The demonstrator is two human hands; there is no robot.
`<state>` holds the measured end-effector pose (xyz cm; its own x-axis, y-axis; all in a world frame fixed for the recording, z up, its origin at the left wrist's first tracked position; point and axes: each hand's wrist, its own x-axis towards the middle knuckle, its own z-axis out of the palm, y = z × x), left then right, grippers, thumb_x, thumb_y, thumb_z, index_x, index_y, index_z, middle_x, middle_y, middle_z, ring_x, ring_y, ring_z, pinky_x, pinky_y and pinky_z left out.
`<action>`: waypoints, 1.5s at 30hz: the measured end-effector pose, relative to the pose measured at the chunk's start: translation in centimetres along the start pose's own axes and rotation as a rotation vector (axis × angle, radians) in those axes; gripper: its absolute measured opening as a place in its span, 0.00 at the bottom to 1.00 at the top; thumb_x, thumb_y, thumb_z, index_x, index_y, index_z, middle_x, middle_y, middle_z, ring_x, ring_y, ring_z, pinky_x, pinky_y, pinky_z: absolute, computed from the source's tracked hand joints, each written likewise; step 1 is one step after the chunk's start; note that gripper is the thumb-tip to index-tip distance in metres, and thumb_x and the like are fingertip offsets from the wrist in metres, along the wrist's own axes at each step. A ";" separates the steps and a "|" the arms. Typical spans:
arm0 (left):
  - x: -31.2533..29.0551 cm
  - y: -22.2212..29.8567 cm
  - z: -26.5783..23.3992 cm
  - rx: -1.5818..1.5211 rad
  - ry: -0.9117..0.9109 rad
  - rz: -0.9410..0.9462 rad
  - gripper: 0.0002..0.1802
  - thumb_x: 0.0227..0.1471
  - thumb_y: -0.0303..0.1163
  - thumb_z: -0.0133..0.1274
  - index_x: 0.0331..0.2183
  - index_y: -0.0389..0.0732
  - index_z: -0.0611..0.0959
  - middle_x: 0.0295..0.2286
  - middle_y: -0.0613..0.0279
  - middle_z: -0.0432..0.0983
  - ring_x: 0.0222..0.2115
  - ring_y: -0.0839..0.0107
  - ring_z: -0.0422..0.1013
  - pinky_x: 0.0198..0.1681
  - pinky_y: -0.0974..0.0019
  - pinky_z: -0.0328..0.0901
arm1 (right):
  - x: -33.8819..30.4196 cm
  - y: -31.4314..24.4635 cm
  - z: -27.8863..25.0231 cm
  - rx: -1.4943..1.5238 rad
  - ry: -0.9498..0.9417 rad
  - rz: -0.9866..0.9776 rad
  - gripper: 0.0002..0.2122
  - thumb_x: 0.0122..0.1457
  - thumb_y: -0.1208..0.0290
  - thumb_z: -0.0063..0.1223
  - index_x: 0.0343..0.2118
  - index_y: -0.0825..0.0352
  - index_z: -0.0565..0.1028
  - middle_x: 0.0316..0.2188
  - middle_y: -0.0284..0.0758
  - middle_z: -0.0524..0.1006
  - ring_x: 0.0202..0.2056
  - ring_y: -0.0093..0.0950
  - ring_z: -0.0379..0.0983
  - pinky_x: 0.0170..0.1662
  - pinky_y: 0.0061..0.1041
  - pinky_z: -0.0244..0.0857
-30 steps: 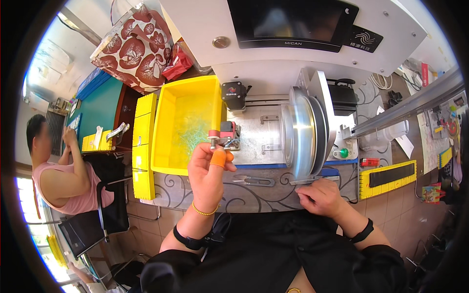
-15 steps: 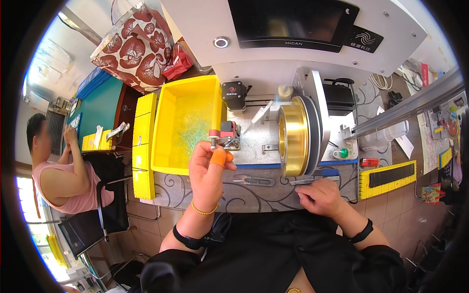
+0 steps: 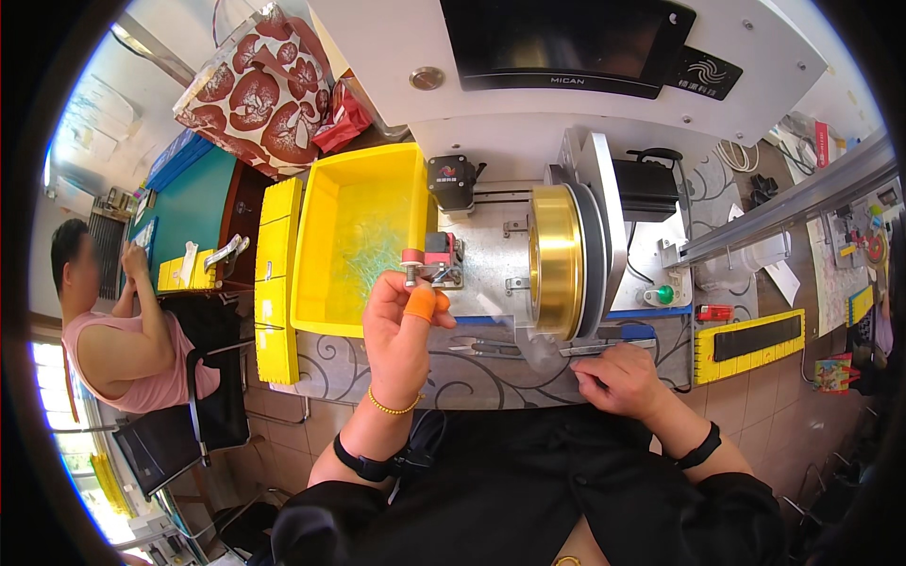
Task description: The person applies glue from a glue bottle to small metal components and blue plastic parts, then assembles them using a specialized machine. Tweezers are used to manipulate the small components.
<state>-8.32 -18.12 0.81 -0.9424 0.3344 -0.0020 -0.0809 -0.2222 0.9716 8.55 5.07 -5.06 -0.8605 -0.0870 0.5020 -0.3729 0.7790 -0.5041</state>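
Note:
My left hand (image 3: 401, 325), with an orange finger cot (image 3: 421, 303) on one finger, is pinched closed at the small red-and-silver clamp fixture (image 3: 415, 259). What its fingertips hold is too small to make out. To the right, a brass-coloured wheel (image 3: 557, 262) stands on the machine, backed by a dark disc. A blurred, see-through white piece (image 3: 538, 349) shows low beside the wheel. My right hand (image 3: 623, 379) rests loosely curled at the table's front edge, close to a slim silver tool (image 3: 585, 349). Thread snips (image 3: 491, 349) lie between my hands, partly behind the blur.
A yellow bin (image 3: 316, 236) with tangled pale-green strands stands left of the fixture. Yellow racks (image 3: 278, 283) flank it, another (image 3: 750, 349) lies right. The machine's white housing (image 3: 528, 106) carries a dark screen (image 3: 566, 42). A person in pink (image 3: 127, 330) sits far left.
The blurred white piece has swung from above and left of the wheel down to its lower front. The round button's bright ring has gone dim. Both my hands have hardly moved.

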 end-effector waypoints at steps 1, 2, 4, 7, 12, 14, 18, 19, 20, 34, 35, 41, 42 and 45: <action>0.0 0.0 0.0 -0.004 0.000 0.001 0.03 0.60 0.27 0.49 0.34 0.39 0.71 0.27 0.61 0.74 0.25 0.77 0.71 0.29 0.74 0.68 | 0.0 0.0 0.0 0.000 0.000 0.001 0.08 0.43 0.74 0.62 0.28 0.61 0.78 0.16 0.30 0.70 0.18 0.29 0.69 0.23 0.27 0.63; 0.0 0.0 0.0 -0.007 0.000 0.003 0.04 0.60 0.27 0.49 0.33 0.39 0.71 0.27 0.61 0.74 0.25 0.77 0.71 0.29 0.74 0.68 | 0.0 0.0 0.0 0.000 0.000 0.000 0.08 0.43 0.74 0.62 0.28 0.61 0.78 0.16 0.30 0.70 0.18 0.29 0.69 0.23 0.27 0.63; 0.0 0.0 0.0 -0.008 0.006 0.001 0.04 0.60 0.27 0.49 0.33 0.39 0.71 0.27 0.61 0.74 0.25 0.77 0.71 0.29 0.74 0.68 | 0.1 -0.1 0.0 0.003 -0.001 0.001 0.08 0.43 0.74 0.62 0.28 0.61 0.78 0.16 0.30 0.70 0.18 0.29 0.69 0.23 0.27 0.63; 0.0 0.0 0.0 -0.009 0.009 -0.003 0.04 0.60 0.27 0.49 0.33 0.39 0.71 0.27 0.60 0.74 0.25 0.76 0.71 0.29 0.75 0.68 | 0.2 -0.1 0.0 -0.010 -0.007 -0.002 0.08 0.43 0.74 0.62 0.29 0.61 0.78 0.16 0.29 0.69 0.18 0.29 0.68 0.23 0.28 0.63; -0.1 0.1 0.0 0.027 0.034 -0.008 0.02 0.59 0.27 0.48 0.35 0.40 0.71 0.26 0.60 0.75 0.22 0.74 0.71 0.29 0.73 0.66 | 0.2 -0.1 0.0 0.011 -0.013 -0.001 0.08 0.43 0.74 0.61 0.28 0.61 0.78 0.16 0.30 0.69 0.18 0.29 0.68 0.23 0.28 0.63; -0.1 0.1 -0.1 -0.012 0.005 -0.011 0.04 0.60 0.27 0.49 0.34 0.39 0.71 0.27 0.60 0.75 0.24 0.76 0.71 0.29 0.74 0.68 | 0.1 0.0 0.0 0.011 -0.017 -0.002 0.08 0.43 0.74 0.61 0.28 0.61 0.78 0.16 0.30 0.69 0.18 0.29 0.68 0.23 0.28 0.63; 0.0 -0.1 0.0 -0.018 0.003 -0.013 0.03 0.59 0.26 0.49 0.34 0.38 0.71 0.27 0.60 0.75 0.24 0.76 0.71 0.29 0.74 0.68 | -0.1 0.1 -0.1 0.002 -0.016 0.001 0.07 0.43 0.74 0.62 0.28 0.60 0.78 0.16 0.29 0.70 0.18 0.29 0.69 0.23 0.28 0.63; 0.1 -0.1 0.2 -0.019 -0.009 -0.011 0.03 0.59 0.26 0.49 0.34 0.39 0.71 0.27 0.60 0.75 0.24 0.76 0.71 0.29 0.74 0.68 | -0.2 0.0 -0.3 -0.019 -0.018 0.010 0.07 0.43 0.73 0.62 0.28 0.60 0.78 0.16 0.29 0.70 0.18 0.29 0.69 0.23 0.28 0.63; 0.3 -0.1 0.4 -0.020 -0.025 -0.009 0.03 0.59 0.25 0.49 0.34 0.39 0.71 0.27 0.60 0.75 0.24 0.75 0.71 0.28 0.74 0.68 | -0.2 -0.1 -0.4 -0.032 -0.015 0.016 0.07 0.43 0.73 0.62 0.28 0.60 0.78 0.16 0.29 0.70 0.18 0.29 0.69 0.23 0.28 0.63; 0.2 0.3 -0.1 0.111 0.012 -0.043 0.04 0.60 0.29 0.47 0.34 0.39 0.74 0.27 0.61 0.76 0.25 0.74 0.74 0.29 0.73 0.67 | 0.0 3.2 -15.4 -0.335 0.856 0.543 0.19 0.59 0.72 0.52 0.53 0.67 0.67 0.47 0.35 0.68 0.46 0.26 0.64 0.48 0.26 0.59; 0.2 0.4 0.1 0.145 -0.010 -0.057 0.05 0.60 0.31 0.47 0.35 0.39 0.74 0.28 0.59 0.77 0.25 0.72 0.74 0.30 0.72 0.67 | 0.3 3.6 -16.4 -0.346 0.770 0.622 0.23 0.59 0.67 0.56 0.56 0.66 0.66 0.47 0.33 0.69 0.44 0.24 0.64 0.46 0.26 0.59; -1.0 2.5 0.7 -0.110 0.056 -0.339 0.11 0.60 0.37 0.50 0.40 0.41 0.77 0.40 0.59 0.79 0.36 0.70 0.78 0.35 0.74 0.66 | 0.6 6.2 -16.0 -0.655 0.492 0.690 0.17 0.56 0.61 0.59 0.44 0.66 0.74 0.39 0.32 0.72 0.37 0.26 0.64 0.41 0.28 0.60; -1.2 2.2 0.4 -0.157 0.040 -0.348 0.13 0.59 0.40 0.51 0.41 0.42 0.78 0.42 0.62 0.79 0.38 0.70 0.77 0.35 0.74 0.66 | 0.8 6.4 -16.0 -0.678 0.492 0.683 0.15 0.56 0.61 0.59 0.41 0.67 0.75 0.36 0.32 0.71 0.35 0.27 0.64 0.40 0.28 0.60; -1.4 2.4 0.6 -0.232 0.054 -0.356 0.11 0.59 0.36 0.51 0.42 0.42 0.78 0.41 0.60 0.79 0.37 0.71 0.77 0.34 0.74 0.66 | 1.1 7.0 -15.9 -0.691 0.494 0.668 0.13 0.56 0.61 0.58 0.37 0.67 0.75 0.32 0.32 0.71 0.32 0.27 0.64 0.38 0.29 0.60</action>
<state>-6.96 -18.57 3.27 -0.8576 0.3805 -0.3460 -0.4693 -0.3042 0.8290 10.53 20.30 3.18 -0.5241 0.6251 0.5785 0.5298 0.7711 -0.3533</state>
